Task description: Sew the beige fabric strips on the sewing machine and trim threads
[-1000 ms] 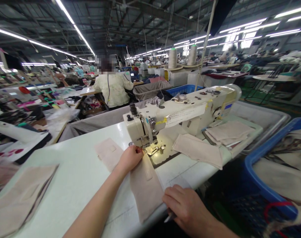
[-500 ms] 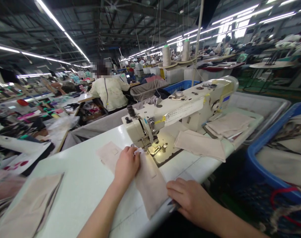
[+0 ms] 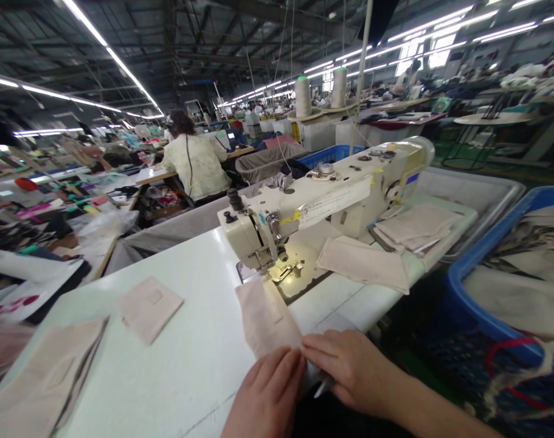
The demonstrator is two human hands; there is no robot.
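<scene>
A beige fabric piece (image 3: 264,316) with a small stitched patch lies on the table, its far end by the presser foot of the sewing machine (image 3: 258,243). My left hand (image 3: 270,392) is at the near end of this piece, fingers together and gripping its edge. Beside it, my right hand (image 3: 354,368) touches the same corner with its fingertips. From under that palm pokes the pointed metal blade of thread snips (image 3: 323,387), mostly hidden by the hand. A smaller beige fabric piece (image 3: 151,310) with a square patch rests apart on the left.
Stacked beige pieces (image 3: 48,383) lie at the table's left edge. More folded beige fabric (image 3: 363,266) sits right of the needle, and another pile (image 3: 416,226) behind it. A blue basket (image 3: 463,286) with fabric stands at right. A co-worker (image 3: 197,164) sits beyond the machine.
My left hand has come from beside the needle back to the near end of the fabric. The smaller piece now lies separate, farther left. My right hand has barely moved.
</scene>
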